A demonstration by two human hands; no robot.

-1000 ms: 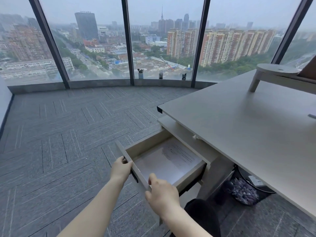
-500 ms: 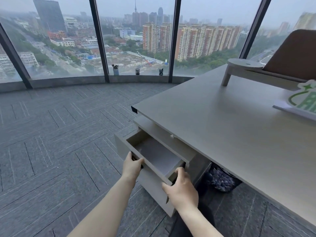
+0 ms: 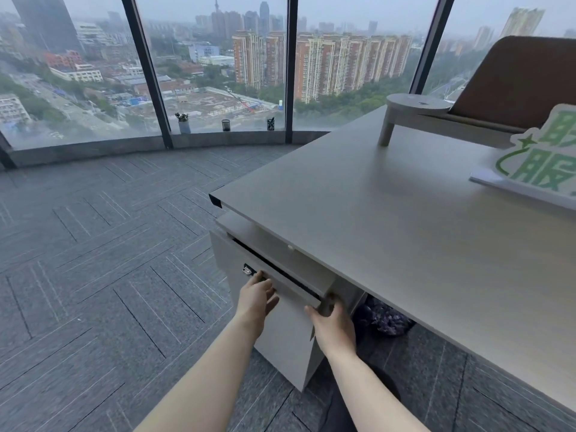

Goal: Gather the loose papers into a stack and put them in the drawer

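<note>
the drawer (image 3: 280, 280) sat almost fully home in the pedestal (image 3: 280, 335) under the desk (image 3: 389, 213), with only a thin dark gap showing along its top edge. no papers were visible; they were presumably inside, but the closed front hid them. the drawer front ran long from the keyed lock (image 3: 247, 270) at its far left end toward the near right corner, slanting across your view, and it faced out toward you and the carpeted floor (image 3: 109, 260).

your left hand (image 3: 257, 299) lay flat against the front just beside the lock, fingers loose and grasping nothing. your right hand (image 3: 332, 319) curled round the near right corner of the front, holding that edge.

the risk i saw: those right fingertips wrapped the corner where the front would meet the pedestal, so a last push could have pinched them. pushing harder on one end could also have skewed the drawer on its runners and left it short of shut. a sheet riding high inside might have caught in the gap and creased, though i couldn't tell whether any did.
</note>
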